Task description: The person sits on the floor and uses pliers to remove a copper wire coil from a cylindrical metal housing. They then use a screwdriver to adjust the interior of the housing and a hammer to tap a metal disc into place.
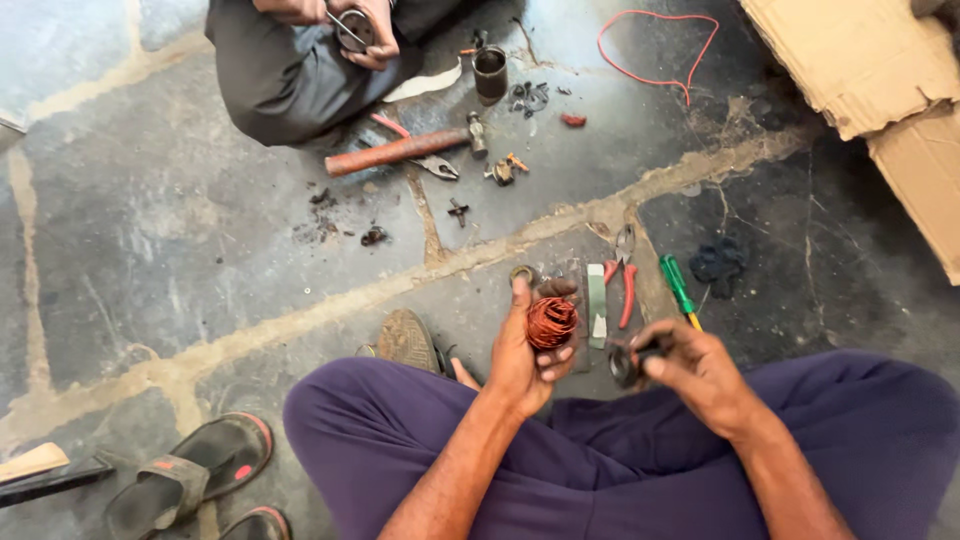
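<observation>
My left hand [520, 355] grips a bundle of copper-red wire coil [551, 322], held up over my purple-trousered lap. My right hand [695, 368] holds a small dark round part [627, 364] just to the right of the coil. On the stone floor right beyond my hands lie red-handled pliers [626, 285], a green-handled screwdriver [678, 287], a flat pale green strip [596, 303] and a small metal ring [522, 272].
Another person sits opposite, hands [345, 25] on a round metal part. Between us lie a hammer [400, 150], a dark metal cup [490, 73], small parts, a red wire loop [655, 50]. Cardboard [880, 90] at the far right; sandals [190, 470] at lower left.
</observation>
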